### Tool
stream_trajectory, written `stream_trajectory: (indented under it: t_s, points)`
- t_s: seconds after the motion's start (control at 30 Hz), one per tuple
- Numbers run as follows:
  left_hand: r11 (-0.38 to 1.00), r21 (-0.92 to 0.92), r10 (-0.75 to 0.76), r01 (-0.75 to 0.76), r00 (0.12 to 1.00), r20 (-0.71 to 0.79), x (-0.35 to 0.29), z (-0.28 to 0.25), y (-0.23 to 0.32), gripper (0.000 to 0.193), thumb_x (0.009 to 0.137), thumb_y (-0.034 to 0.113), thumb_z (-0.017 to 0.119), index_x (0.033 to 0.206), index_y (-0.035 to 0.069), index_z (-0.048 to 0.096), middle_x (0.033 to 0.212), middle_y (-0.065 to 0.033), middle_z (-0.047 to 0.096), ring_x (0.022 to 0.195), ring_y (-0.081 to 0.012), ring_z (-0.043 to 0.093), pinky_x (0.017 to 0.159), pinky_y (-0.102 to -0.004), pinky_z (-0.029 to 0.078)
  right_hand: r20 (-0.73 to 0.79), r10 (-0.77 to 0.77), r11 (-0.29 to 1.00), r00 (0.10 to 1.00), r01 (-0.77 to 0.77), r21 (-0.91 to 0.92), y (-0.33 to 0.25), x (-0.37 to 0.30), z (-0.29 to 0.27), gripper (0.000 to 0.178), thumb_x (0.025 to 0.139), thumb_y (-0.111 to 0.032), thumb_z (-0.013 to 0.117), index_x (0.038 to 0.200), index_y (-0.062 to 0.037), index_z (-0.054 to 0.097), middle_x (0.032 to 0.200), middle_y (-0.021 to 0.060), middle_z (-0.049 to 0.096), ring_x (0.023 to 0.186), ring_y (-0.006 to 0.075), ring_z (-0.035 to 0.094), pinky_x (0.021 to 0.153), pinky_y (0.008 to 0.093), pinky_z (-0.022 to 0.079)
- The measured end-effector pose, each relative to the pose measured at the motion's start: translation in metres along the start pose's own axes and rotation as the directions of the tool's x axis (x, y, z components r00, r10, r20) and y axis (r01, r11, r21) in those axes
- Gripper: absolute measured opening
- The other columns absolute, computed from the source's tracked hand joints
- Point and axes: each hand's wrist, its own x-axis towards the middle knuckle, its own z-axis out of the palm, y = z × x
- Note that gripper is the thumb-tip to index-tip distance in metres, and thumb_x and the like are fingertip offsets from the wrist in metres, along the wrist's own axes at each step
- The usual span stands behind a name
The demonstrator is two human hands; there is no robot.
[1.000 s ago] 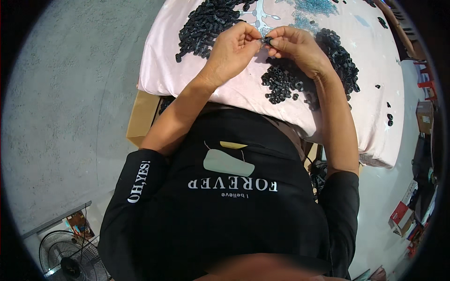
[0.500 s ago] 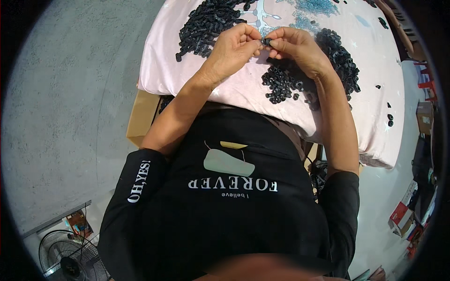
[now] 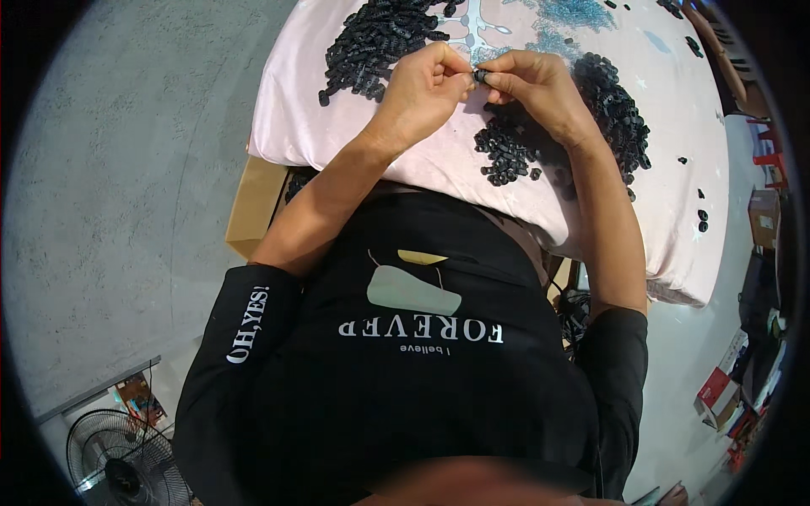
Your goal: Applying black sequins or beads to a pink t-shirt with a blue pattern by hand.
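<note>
Over the pink cloth, my left hand (image 3: 422, 97) and my right hand (image 3: 542, 91) meet with thumbs and fingers pinched. Between their fingertips is a small black ribbed plastic piece (image 3: 480, 76), partly covered by the fingers. A heap of black ribbed pieces (image 3: 371, 49) lies left of my left hand. Beyond and beside my right wrist spreads another heap of black pieces (image 3: 616, 114). Below the right hand sits a cluster of smaller black nut-like pieces (image 3: 504, 158), partly in shadow. Small clear bluish pieces (image 3: 574, 13) are scattered at the far side.
A pink patterned cloth (image 3: 337, 139) covers the padded work surface. An open cardboard box (image 3: 253, 207) stands under its left edge. A few stray black pieces (image 3: 702, 221) lie at the right. Another person's arm (image 3: 717, 51) shows far right. A fan (image 3: 122, 464) stands lower left.
My hands stay together with fingers pinched on the black ribbed piece, which has turned slightly. The whole view has shifted a little.
</note>
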Motion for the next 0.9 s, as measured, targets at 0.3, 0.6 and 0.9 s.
stream_trajectory:
  t_s: [0.3,0.6,0.9]
  points:
    - [0.988,0.155,0.034,-0.028,0.999,-0.035,-0.002,0.002,0.001,0.006,0.093,-0.001,0.059,0.099,0.000,0.057,0.091,-0.0051,0.064,0.081,-0.0082,0.061,0.073,-0.0213,0.051,-0.003,-0.094,0.993,0.996,0.093,-0.070,-0.001,0.000,0.003,0.017,0.093,-0.006,0.064,0.107,0.0011,0.071,0.083,0.0014,0.069,0.070,0.0054,0.061,0.067,0.0202,0.052]
    - [1.000,-0.017,0.002,-0.001,0.997,0.075,-0.005,-0.002,0.012,0.014,0.094,0.002,0.062,0.107,-0.001,0.057,0.091,-0.0052,0.064,0.083,-0.0088,0.063,0.075,-0.0221,0.052,0.033,-0.058,0.998,0.998,0.056,0.042,0.003,-0.001,-0.006,0.022,0.096,-0.014,0.063,0.114,-0.0013,0.069,0.088,0.0007,0.069,0.077,0.0046,0.062,0.073,0.0186,0.052]
    - [0.999,-0.035,0.037,-0.035,0.997,0.064,-0.007,0.002,0.017,0.016,0.093,0.001,0.063,0.106,-0.002,0.056,0.091,-0.0062,0.064,0.081,-0.0104,0.065,0.073,-0.0228,0.054,0.074,-0.036,0.985,0.997,0.023,0.168,0.005,0.001,-0.009,0.023,0.095,-0.020,0.066,0.111,-0.0026,0.066,0.086,-0.0007,0.066,0.075,0.0046,0.061,0.073,0.0182,0.051]
